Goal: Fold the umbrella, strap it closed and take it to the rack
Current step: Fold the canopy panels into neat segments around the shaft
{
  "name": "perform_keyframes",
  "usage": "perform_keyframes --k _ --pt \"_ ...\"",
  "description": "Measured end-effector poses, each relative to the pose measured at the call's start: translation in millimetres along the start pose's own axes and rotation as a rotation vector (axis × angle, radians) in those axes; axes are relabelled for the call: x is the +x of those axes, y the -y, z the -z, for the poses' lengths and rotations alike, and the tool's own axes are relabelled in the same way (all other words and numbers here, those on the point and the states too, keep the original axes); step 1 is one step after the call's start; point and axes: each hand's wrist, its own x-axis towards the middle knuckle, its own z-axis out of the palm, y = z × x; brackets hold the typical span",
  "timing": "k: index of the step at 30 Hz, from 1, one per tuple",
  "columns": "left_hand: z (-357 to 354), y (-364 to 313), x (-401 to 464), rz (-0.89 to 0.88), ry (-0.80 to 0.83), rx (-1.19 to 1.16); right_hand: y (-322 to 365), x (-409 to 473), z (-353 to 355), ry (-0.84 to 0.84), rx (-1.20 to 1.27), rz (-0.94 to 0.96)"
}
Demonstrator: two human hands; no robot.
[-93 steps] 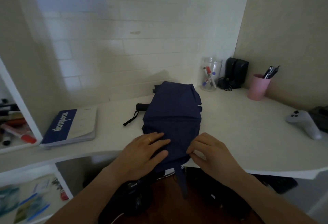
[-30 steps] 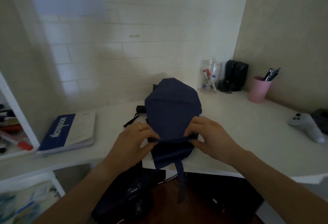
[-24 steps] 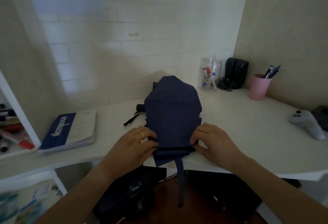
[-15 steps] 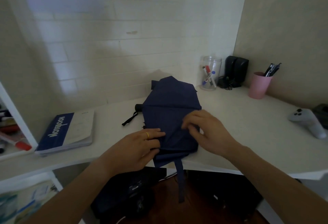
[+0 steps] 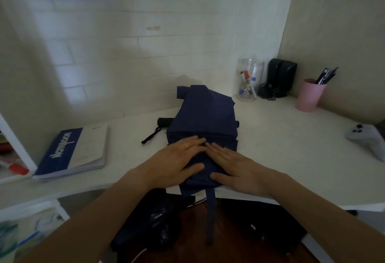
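Observation:
A navy blue umbrella (image 5: 205, 114) lies collapsed on the white desk (image 5: 281, 137), its canopy spread in flat folds. Its black handle (image 5: 164, 121) with a wrist loop sticks out at the left. The closing strap (image 5: 210, 214) hangs down over the desk's front edge. My left hand (image 5: 177, 160) and my right hand (image 5: 233, 166) lie flat side by side on the near part of the canopy, fingers stretched out and pressing the cloth down. Neither hand grips anything.
A blue notebook (image 5: 73, 152) lies at the left. At the back right stand a glass jar of markers (image 5: 249, 80), a black speaker (image 5: 281, 77) and a pink pen cup (image 5: 308, 94). A grey controller (image 5: 366, 137) rests at the far right. A dark bag (image 5: 154, 221) sits under the desk.
Earlier both hands pinched the canopy's near edge and folded it over. Now they have let go and lie flat on the cloth, close together near the middle.

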Motion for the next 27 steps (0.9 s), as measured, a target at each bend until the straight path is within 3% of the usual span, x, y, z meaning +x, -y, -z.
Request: perform_keyframes --k 3,7,10,12,13,16,18,23,27 --pt "-14 8 -12 0.038 0.206 0.036 -4 -3 2 -0.001 -0.031 -0.012" --pt "-13 14 -22 0.003 0.243 0.092 -11 -1 7 -0.007 -0.02 -0.008" --pt "-8 17 -15 0.076 0.222 -0.175 -9 -1 10 0.006 0.01 -0.004" --pt "-9 20 -10 0.077 0.125 -0.21 -8 -1 19 -0.002 0.119 -0.041" --pt "-11 22 -9 0.065 0.084 -0.15 -7 1 26 -0.094 0.17 -0.058" --pt "-18 24 -11 0.027 0.018 -0.015 -14 21 58 -0.658 0.169 -0.106" --pt "-20 23 -13 0.011 -0.008 0.005 -25 42 80 -0.834 0.119 -0.197" --pt "-23 24 -15 -0.017 -0.069 0.047 -39 83 115 -0.499 0.241 -0.312" --pt "-27 24 -18 -0.057 -0.169 0.079 -37 82 128 -0.524 0.265 -0.282"
